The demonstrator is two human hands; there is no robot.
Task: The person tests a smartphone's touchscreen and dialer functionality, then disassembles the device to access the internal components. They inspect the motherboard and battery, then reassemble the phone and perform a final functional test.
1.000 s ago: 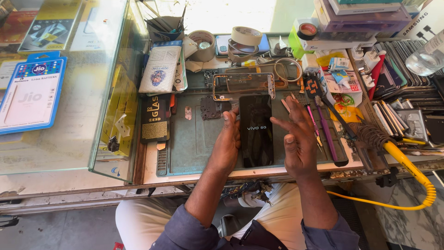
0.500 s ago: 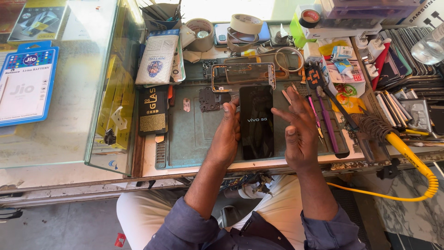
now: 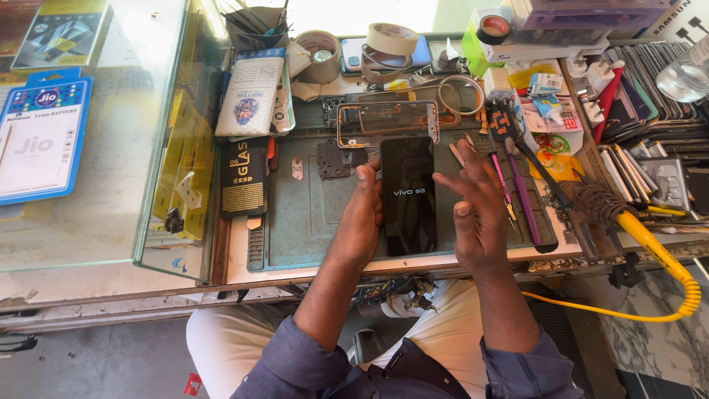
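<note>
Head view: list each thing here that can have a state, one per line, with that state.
Black smartphone: screen lit, face up on the mat.
Left hand: gripping the phone's left edge.
Right hand: open, beside the phone, not holding it.
Phone frame: bare, lying flat above the phone.
Tape roll: lying flat.

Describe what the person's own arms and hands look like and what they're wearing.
Both forearms are bare, with dark blue-grey sleeves pushed up and bunched near the elbows: the left sleeve and the right sleeve. The left hand and right hand are bare, with no gloves. No rings, watch or wristband are visible. Light beige trousers show below.
</note>
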